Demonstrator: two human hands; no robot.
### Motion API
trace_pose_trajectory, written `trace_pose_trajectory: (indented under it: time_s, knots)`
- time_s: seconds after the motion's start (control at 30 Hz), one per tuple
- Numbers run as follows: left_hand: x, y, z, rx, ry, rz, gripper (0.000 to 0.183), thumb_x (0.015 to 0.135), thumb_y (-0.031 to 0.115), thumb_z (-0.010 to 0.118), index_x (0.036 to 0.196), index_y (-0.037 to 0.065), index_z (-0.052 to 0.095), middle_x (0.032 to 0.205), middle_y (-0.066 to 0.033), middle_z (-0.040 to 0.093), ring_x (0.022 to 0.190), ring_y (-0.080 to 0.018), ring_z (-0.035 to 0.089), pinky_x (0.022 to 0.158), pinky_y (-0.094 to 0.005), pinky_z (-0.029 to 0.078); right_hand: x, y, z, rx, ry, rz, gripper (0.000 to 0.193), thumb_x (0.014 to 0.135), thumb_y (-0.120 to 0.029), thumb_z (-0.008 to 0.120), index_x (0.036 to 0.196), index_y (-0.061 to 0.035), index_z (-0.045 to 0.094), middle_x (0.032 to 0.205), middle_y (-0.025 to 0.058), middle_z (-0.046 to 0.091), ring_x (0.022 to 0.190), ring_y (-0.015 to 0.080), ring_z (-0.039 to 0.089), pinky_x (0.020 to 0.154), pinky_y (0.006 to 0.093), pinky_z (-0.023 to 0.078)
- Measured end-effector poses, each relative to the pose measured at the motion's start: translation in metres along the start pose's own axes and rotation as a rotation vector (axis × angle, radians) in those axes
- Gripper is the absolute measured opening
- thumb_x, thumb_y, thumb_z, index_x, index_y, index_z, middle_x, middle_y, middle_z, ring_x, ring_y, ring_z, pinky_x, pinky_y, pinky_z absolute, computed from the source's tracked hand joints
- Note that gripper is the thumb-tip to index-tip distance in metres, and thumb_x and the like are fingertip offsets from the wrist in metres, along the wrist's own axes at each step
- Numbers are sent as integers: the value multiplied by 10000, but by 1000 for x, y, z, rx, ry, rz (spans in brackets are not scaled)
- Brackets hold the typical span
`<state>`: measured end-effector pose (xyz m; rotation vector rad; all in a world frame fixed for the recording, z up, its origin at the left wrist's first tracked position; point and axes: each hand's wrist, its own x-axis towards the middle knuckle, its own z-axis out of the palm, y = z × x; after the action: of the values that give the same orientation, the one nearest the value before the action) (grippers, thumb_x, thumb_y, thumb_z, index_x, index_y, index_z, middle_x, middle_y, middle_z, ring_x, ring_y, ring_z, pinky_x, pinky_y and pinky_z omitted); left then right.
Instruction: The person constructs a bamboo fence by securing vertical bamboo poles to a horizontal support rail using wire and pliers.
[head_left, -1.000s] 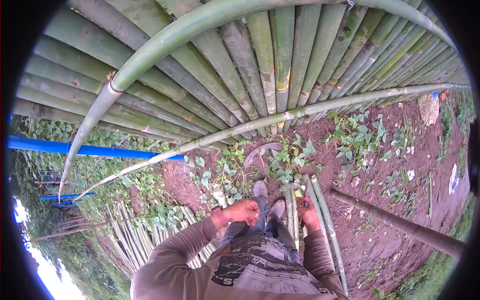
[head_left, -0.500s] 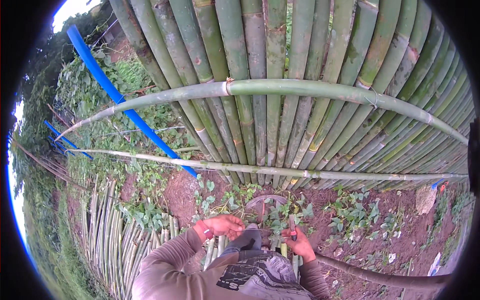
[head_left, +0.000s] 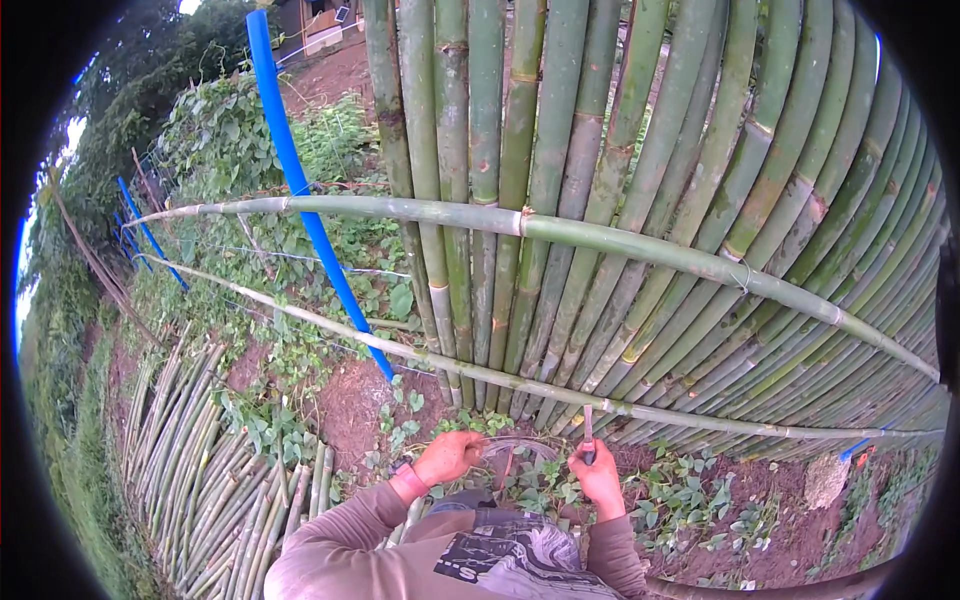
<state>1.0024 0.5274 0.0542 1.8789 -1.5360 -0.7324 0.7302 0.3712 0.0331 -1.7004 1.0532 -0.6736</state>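
My right hand [head_left: 597, 470] is closed around the handle of a small hand tool [head_left: 588, 422]. The tool has a flat grey upper part pointing up, and its exact kind is unclear. At the left, my left hand [head_left: 448, 456] has its fingers drawn together in a pinch; anything thin between them is too small to make out. Just beyond both hands, a loop of thin wire [head_left: 522, 443] lies among leaves on the ground. Ahead of me stands a bamboo fence [head_left: 510, 270] of upright green poles, crossed by a lower bamboo rail [head_left: 470, 371] and an upper bamboo rail [head_left: 610, 240].
A blue post [head_left: 300, 180] rises at the fence's left end. Cut bamboo poles [head_left: 215, 470] lie in a pile at lower left. Vines [head_left: 690, 490] cover soil at right, near a pale stone [head_left: 826, 482]. A dark pole [head_left: 760, 592] crosses the lower right.
My view has turned, so the fence and rails now slant down toward the right. Both hands sit farther apart, and the right one has risen with its tool toward the lower rail.
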Motion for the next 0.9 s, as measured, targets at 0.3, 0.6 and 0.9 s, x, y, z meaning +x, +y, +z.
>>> trace_pose_trajectory:
  time_s: [0.3, 0.6, 0.9]
  knots:
    - [12, 1, 21, -701, 272, 105, 337, 1044, 220, 462, 1334, 61, 530, 854, -66, 660, 803, -158, 644, 775, -313, 514, 86, -41, 19, 602, -16, -62, 243, 844, -54, 668, 1000, -75, 483, 775, 37, 541, 649, 146, 525, 585, 298, 451]
    - [31, -50, -32, -908, 266, 79, 204, 971, 35, 564, 1162, 10, 632, 896, -17, 656, 780, -99, 606, 738, -237, 494, 116, -129, 65, 433, -192, -73, 206, 840, -48, 687, 987, -64, 544, 820, 1, 579, 709, 85, 521, 648, 260, 436]
    - [14, -4, -138, -810, 558, 191, 258, 1008, 170, 562, 1204, 24, 642, 704, 53, 515, 580, -32, 399, 529, -205, 326, 115, -126, 47, 388, 196, -231, 187, 900, -16, 576, 1063, -59, 495, 1055, 95, 622, 900, 151, 627, 706, 285, 525]
